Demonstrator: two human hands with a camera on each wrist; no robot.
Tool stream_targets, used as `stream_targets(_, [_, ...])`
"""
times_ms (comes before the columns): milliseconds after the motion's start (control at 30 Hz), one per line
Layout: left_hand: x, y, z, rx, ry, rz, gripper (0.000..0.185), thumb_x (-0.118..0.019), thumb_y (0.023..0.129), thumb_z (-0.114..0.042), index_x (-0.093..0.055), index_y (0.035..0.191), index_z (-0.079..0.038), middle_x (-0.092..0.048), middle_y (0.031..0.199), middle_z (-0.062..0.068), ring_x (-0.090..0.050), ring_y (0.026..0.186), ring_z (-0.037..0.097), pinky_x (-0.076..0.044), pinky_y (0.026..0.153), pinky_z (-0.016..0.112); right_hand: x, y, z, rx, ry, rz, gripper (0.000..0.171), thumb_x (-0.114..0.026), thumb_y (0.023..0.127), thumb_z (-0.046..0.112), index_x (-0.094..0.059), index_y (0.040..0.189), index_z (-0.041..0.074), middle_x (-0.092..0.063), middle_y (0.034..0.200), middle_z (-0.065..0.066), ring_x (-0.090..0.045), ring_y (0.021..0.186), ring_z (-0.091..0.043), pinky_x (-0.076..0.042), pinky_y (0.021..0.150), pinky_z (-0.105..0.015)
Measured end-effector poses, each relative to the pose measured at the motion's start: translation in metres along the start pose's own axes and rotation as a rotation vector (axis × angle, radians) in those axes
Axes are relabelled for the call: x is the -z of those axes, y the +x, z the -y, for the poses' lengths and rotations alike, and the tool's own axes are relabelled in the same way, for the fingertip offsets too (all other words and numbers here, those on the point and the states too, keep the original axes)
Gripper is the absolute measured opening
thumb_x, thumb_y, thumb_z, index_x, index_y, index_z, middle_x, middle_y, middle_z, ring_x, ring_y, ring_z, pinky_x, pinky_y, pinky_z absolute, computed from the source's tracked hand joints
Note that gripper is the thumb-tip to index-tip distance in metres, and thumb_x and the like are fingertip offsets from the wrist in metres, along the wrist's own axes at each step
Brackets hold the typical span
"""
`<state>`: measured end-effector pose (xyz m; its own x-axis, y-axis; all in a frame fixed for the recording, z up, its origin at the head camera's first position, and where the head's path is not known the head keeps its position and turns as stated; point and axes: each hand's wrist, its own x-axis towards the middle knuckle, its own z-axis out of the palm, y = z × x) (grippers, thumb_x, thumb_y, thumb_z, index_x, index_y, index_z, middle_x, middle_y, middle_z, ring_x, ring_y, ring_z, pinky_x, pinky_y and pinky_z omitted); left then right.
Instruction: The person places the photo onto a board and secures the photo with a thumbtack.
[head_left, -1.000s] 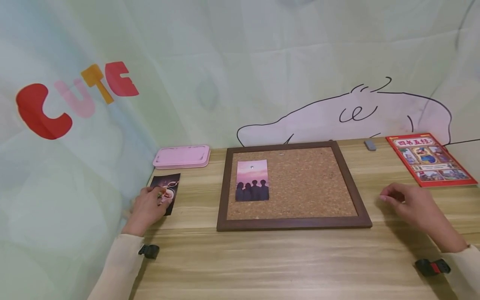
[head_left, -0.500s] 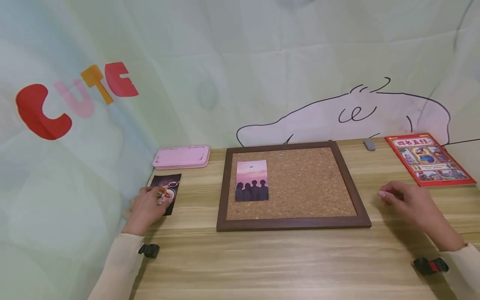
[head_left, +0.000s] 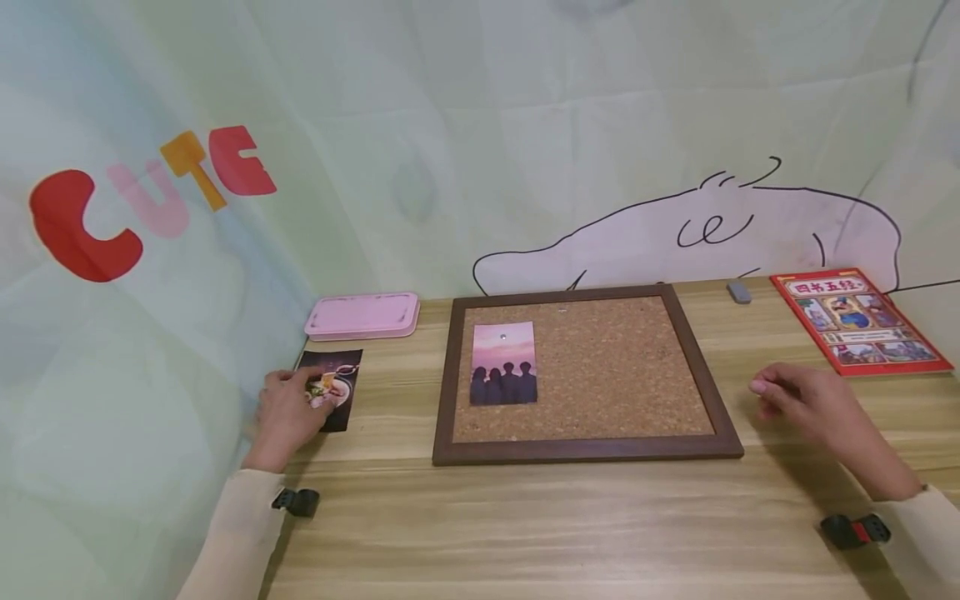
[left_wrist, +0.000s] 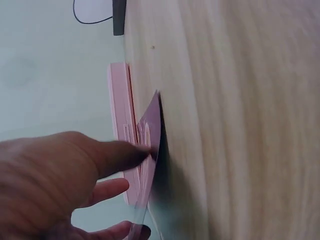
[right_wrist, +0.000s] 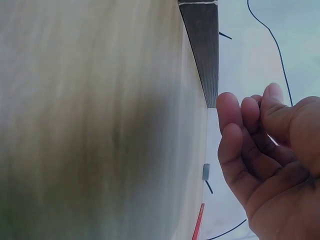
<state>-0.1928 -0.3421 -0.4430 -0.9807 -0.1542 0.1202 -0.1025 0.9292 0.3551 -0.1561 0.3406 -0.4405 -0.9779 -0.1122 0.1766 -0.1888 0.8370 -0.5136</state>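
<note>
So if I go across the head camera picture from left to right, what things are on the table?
Left hand on dark photo card → pink case → cork board → right hand → red book.

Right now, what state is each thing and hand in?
Dark photo card: one edge lifted off the table, pinched by left hand.
Pink photo: pinned flat on cork board.
Pink case: closed.
Red book: closed, lying flat.
Right hand: loosely curled, holding nothing.

cream long sleeves (head_left: 232,533), blk wrist clips (head_left: 295,501), right w/ red (head_left: 855,530)
</note>
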Motion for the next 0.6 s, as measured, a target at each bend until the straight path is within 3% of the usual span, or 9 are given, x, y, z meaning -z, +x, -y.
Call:
stream_targets(100, [0.0013,0.0017,0.0017,-0.02,-0.037,-0.003,0.053,-0.072,0.087,-0.016,-0.055,0.134,0.002,-0.041,0.129,0.043,-0.044,0.114,0.059,-0.039,0.091,0.066,-0.0001,0.0009,0.0006,0.013,0.013,-0.02,0.022,-0.059,0.102,0.019,-0.071,0.091,0.004,-0.066,0.07,0.004,-0.056,0.062,-0.002,-0.046,0.056,-0.022])
stream_targets(333, [0.0055,0.0067,0.0013,-0.135,-0.065,0.002,0.043,-0.065,0.088,-0.007,-0.059,0.129,0.002,-0.06,0.123,0.036,-0.055,0.113,0.055,-0.043,0.09,0.062,-0.0002,0.0015,0.0014,0.062,0.007,-0.044,0.014,-0.066,0.097,0.014,-0.073,0.095,0.003,-0.07,0.076,0.002,-0.056,0.065,0.003,-0.048,0.057,-0.02])
stream_targets(467, [0.0068,0.0076,-0.0005,-0.106,-0.105,0.038,0.04,-0.062,0.091,-0.008,-0.06,0.13,0.0,-0.059,0.128,0.034,-0.059,0.11,0.05,-0.046,0.087,0.058,-0.003,0.0027,0.0,0.134,-0.013,-0.058,0.005,-0.07,0.093,0.007,-0.074,0.093,0.004,-0.07,0.076,0.003,-0.056,0.066,0.005,-0.046,0.057,-0.018])
stream_targets(600, [0.0071,0.008,-0.0031,-0.067,-0.155,0.053,0.04,-0.06,0.092,-0.006,-0.061,0.132,0.0,-0.061,0.127,0.032,-0.065,0.096,0.039,-0.049,0.074,0.042,-0.0045,0.003,-0.0005,0.15,-0.011,-0.06,0.004,-0.071,0.091,0.004,-0.075,0.093,0.004,-0.071,0.077,0.003,-0.056,0.066,0.006,-0.044,0.058,-0.016])
